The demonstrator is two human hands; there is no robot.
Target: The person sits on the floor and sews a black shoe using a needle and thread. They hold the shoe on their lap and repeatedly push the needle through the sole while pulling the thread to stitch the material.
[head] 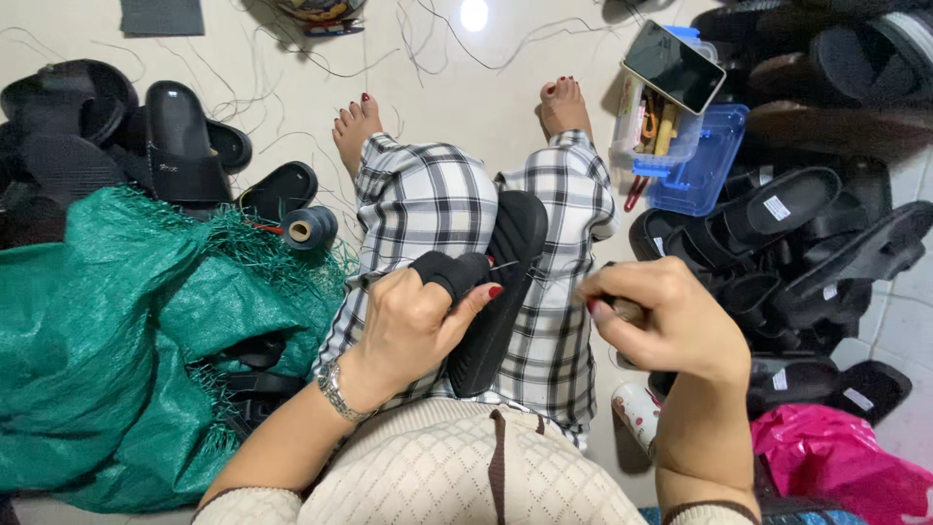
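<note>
A black sandal lies sole-out along my lap, over checked trousers. My left hand grips it, thumb hooked over the black strap. My right hand is closed around a wooden-handled tool, held just right of the sandal. A thin needle or thread runs between the strap and my right hand. A metal watch sits on my left wrist.
A green woven sack with sandals inside lies at left, next to a dark thread spool. Black sandals are piled at left and right. A blue plastic box carries a phone. A pink bag is at bottom right.
</note>
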